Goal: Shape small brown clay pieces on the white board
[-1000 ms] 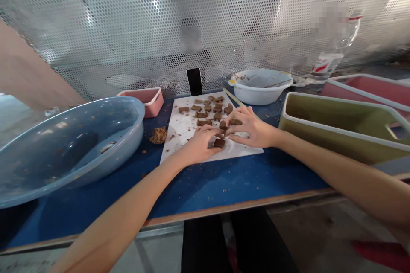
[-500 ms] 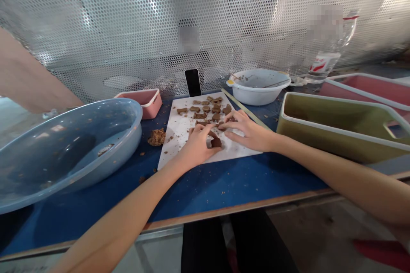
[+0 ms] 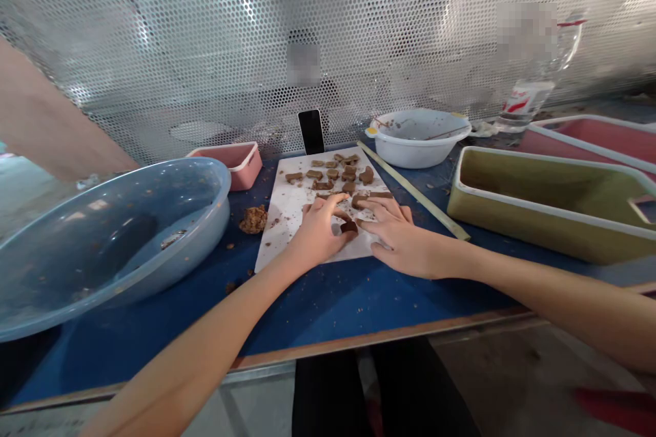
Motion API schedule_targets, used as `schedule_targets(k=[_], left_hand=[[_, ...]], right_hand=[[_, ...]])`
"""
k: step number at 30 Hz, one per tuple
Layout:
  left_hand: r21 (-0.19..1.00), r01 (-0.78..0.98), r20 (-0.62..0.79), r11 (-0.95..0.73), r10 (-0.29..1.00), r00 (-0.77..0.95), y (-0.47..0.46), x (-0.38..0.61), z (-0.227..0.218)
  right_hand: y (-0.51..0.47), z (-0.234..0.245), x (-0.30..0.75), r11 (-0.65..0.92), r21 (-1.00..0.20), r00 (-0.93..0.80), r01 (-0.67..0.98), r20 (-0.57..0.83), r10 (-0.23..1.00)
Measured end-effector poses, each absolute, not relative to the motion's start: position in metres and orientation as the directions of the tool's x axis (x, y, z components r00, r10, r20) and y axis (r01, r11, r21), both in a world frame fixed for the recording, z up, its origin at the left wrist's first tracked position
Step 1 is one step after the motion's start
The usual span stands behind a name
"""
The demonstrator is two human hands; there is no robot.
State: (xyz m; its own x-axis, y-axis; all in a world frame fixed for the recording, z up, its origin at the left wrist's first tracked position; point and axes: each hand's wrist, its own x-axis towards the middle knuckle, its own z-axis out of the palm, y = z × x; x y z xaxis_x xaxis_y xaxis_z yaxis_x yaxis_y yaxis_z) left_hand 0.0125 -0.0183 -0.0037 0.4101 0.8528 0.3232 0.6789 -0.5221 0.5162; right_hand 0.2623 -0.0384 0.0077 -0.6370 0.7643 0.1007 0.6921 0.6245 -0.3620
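My left hand [image 3: 322, 229] is curled around a small brown clay-like piece [image 3: 349, 227], which shows between its thumb and fingers over the white board [image 3: 284, 222]. Close beside it, my right hand [image 3: 402, 235] is low over the board with fingers apart. One right fingertip is near that same piece; another is at a brown piece [image 3: 359, 201] just behind. A further brown strip [image 3: 380, 195] shows past the right knuckles. Several shaped brown pieces [image 3: 333, 175] lie in loose rows farther back, among crumbs. Contact under the right fingertips is partly hidden.
A crumbly brown lump [image 3: 253, 220] sits left of the board, near a large blue basin [image 3: 205, 174] and a pink bin [image 3: 251, 167]. A phone [image 3: 311, 131] stands behind. To the right are a pale stick [image 3: 420, 196], a white basin [image 3: 417, 153], a green bin [image 3: 512, 208] and a bottle [image 3: 525, 106].
My right hand has moved toward me and slightly right, uncovering brown pieces and more of the stick. My left hand stays at the same small piece. The view has shifted slightly.
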Motion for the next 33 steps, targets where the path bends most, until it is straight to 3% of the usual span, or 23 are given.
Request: schedule_targets(k=[9, 16, 20, 26, 33], left_hand=[[0.551, 0.681, 0.278, -0.482, 0.876, 0.395, -0.023, 0.015, 0.001], [0.553, 0.667, 0.299, -0.499, 0.866, 0.401, -0.021, 0.015, -0.001], [0.545, 0.679, 0.284, -0.491, 0.871, 0.401, -0.023, 0.016, 0.001], [0.556, 0.692, 0.238, -0.46, 0.886, 0.398, -0.025, 0.016, 0.005], [0.546, 0.688, 0.26, -0.478, 0.877, 0.403, -0.024, 0.016, 0.002]], right_hand=[[-0.039, 0.011, 0.259, 0.565, -0.389, -0.572, 0.728, 0.111, 0.813], [-0.037, 0.011, 0.257, 0.609, -0.388, -0.614, 0.692, 0.129, 0.779], [-0.036, 0.012, 0.253, 0.556, -0.404, -0.536, 0.727, 0.173, 0.826], [-0.036, 0.012, 0.249, 0.51, -0.399, -0.525, 0.763, 0.08, 0.848], [-0.038, 0.008, 0.249, 0.53, -0.343, -0.483, 0.775, 0.218, 0.848]])
